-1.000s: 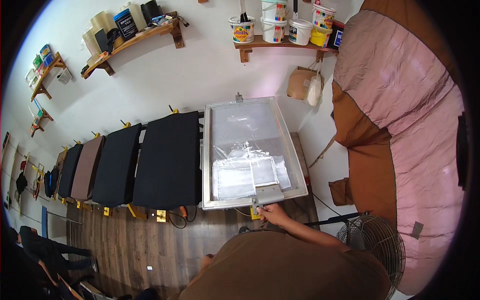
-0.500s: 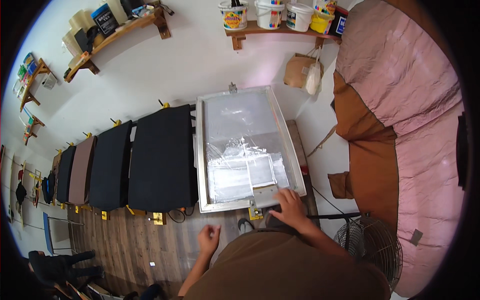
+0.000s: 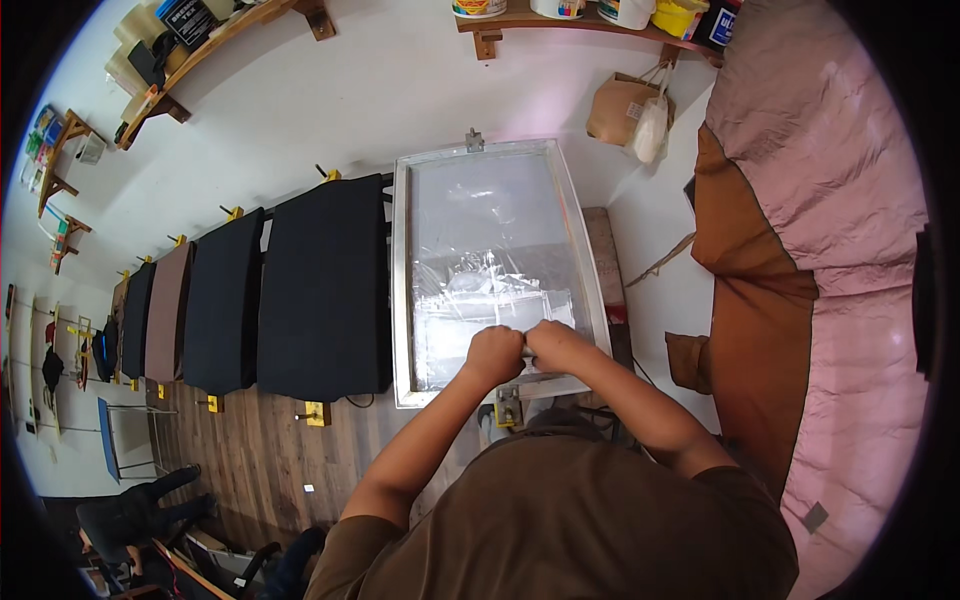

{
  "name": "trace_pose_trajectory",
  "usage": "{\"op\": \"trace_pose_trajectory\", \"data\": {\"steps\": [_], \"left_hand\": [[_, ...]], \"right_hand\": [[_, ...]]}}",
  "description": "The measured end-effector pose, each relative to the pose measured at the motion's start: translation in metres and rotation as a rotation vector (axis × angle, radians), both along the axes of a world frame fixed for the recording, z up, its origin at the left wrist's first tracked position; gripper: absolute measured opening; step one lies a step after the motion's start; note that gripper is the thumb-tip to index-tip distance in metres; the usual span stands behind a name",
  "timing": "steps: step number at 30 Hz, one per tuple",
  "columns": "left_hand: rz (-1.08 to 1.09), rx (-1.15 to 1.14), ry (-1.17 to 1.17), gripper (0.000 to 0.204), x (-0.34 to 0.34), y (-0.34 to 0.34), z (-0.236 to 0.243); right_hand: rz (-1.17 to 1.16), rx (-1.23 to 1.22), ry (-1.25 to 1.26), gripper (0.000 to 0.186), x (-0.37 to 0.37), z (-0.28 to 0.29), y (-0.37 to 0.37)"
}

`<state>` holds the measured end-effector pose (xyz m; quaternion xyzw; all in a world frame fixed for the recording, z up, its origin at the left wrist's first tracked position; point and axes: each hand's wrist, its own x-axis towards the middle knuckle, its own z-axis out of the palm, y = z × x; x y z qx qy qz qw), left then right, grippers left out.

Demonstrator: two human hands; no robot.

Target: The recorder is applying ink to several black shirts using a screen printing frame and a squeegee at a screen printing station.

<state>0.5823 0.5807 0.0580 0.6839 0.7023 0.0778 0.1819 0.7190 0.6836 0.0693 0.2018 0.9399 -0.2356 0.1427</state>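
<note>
A screen-printing frame (image 3: 403,250) with pale metal edges lies in front of me, its mesh partly covered by shiny clear film or tape. Over its near end, my left hand (image 3: 495,354) and my right hand (image 3: 560,347) are side by side, both closed in fists. Between them shows a bit of a squeegee (image 3: 528,354), mostly hidden under the fingers. A metal clamp with a yellow part (image 3: 508,408) sits at the frame's near edge, and another clamp (image 3: 474,140) at its far edge.
Left of the frame stand several padded boards in black cloth (image 3: 325,290) and one in brown (image 3: 167,310). Shelves (image 3: 590,22) with tubs line the wall. Pink and brown fabric (image 3: 850,250) hangs at right. Another person (image 3: 130,515) is at lower left.
My left hand has come up from beside the frame and my right hand has moved slightly forward. Both now close on the squeegee. The view has shifted a little.
</note>
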Motion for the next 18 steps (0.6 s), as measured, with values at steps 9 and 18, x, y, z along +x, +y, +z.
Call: {"op": "trace_pose_trajectory", "data": {"steps": [9,18], "left_hand": [[0.157,0.015,-0.086,0.028,-0.006,0.018,0.008],[0.028,-0.241,-0.02,0.019,-0.024,0.042,0.031]], "right_hand": [[0.098,-0.08,0.002,0.022,-0.012,0.001,0.03],[0.108,-0.178,0.019,0.019,-0.019,0.015,0.044]]}}
